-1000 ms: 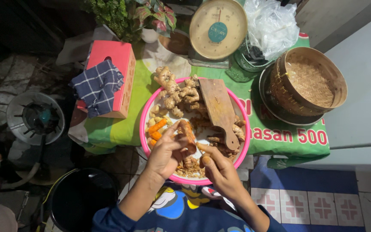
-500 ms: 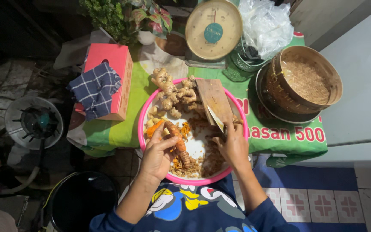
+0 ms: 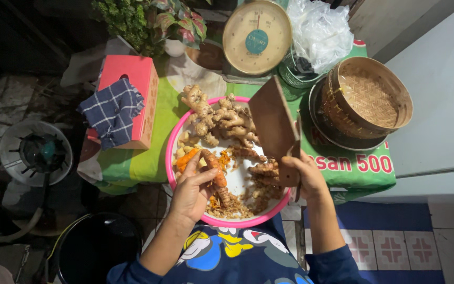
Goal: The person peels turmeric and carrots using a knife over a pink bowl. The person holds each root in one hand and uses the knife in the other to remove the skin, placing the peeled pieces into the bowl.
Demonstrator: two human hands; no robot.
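Note:
A pink basin sits on my lap and the table edge, holding ginger roots, orange turmeric pieces and peel scraps. My left hand pinches a long turmeric root over the basin's near side. My right hand grips the lower end of a small wooden cutting board and lifts it tilted above the basin's right rim. A knife blade runs along the board's right edge, held in the same hand.
A green cloth covers the table. On it stand a red box with a checked cloth, a dial scale, a plastic bag and a woven bamboo basket. A fan and black bucket lie left.
My right hand took the cutting board with the knife from the basin and raised it at the right rim. My left hand shifted onto a long turmeric root.

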